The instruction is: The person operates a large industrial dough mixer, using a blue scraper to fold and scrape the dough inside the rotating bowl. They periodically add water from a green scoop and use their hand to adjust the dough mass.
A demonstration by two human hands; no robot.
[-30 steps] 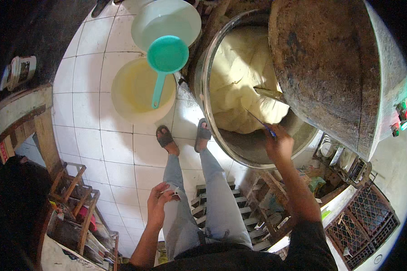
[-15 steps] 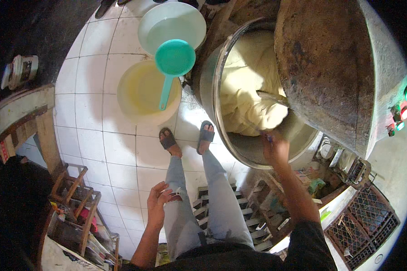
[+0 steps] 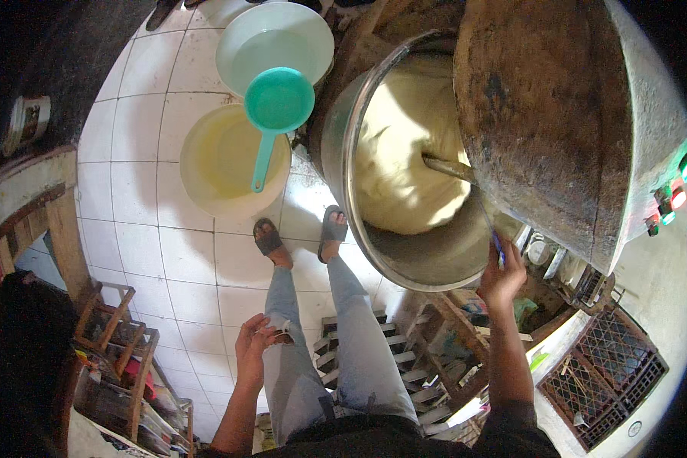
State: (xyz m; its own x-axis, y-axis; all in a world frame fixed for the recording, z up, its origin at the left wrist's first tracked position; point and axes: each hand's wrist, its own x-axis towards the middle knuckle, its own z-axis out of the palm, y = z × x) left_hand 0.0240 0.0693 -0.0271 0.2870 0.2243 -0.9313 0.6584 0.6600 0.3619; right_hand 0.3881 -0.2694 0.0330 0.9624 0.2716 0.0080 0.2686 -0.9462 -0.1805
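Note:
My right hand (image 3: 502, 278) is closed round the blue handle of a thin knife (image 3: 497, 243), at the right lower rim of a large steel mixing bowl (image 3: 393, 271). Its narrow blade points up into the bowl and is hard to make out. Pale, smooth dough (image 3: 404, 183) fills much of the bowl, with a curved metal mixing arm (image 3: 449, 168) pressed into it. My left hand (image 3: 253, 343) hangs beside my knee, fingers loosely bent and apart, holding nothing.
The worn mixer head (image 3: 542, 114) overhangs the bowl; lit buttons (image 3: 677, 197) sit on its side. On the tiles stand a tub of yellowish liquid (image 3: 198, 195) and a basin of water (image 3: 233, 72), with a green dipper (image 3: 279, 99) across them. A dark crate (image 3: 603, 374) lies at right.
My right hand has drawn back from inside the bowl, rightward to its rim, with the knife. The dough has turned and looks smoother. My left hand has dropped slightly.

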